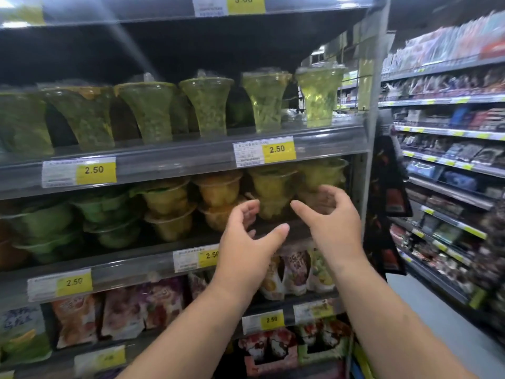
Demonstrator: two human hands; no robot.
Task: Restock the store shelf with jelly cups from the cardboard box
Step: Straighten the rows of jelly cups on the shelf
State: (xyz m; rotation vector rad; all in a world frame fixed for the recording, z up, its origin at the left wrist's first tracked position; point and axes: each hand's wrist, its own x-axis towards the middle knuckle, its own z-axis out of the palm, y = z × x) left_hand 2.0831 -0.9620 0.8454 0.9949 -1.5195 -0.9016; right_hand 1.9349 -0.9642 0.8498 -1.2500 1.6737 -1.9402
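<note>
Both my hands reach toward the middle shelf [153, 257], where jelly cups stand in stacks of two. My left hand [247, 242] is open, fingers spread, just in front of the yellow stacked jelly cups [272, 187]. My right hand [332, 217] is open too, fingers curled near the rightmost yellow-green stack [318, 173], holding nothing. Orange cups [217, 188], yellow cups [166, 201] and green cups [106, 212] fill the shelf to the left. The cardboard box is out of view.
Tall flared jelly cups [207, 105] line the shelf above. Snack pouches [296, 269] fill the shelf below. Yellow 2.50 price tags [277, 149] sit on the shelf rails. Dark packets [385, 187] hang at the shelf's right end; an aisle and another shelving unit [451, 160] lie right.
</note>
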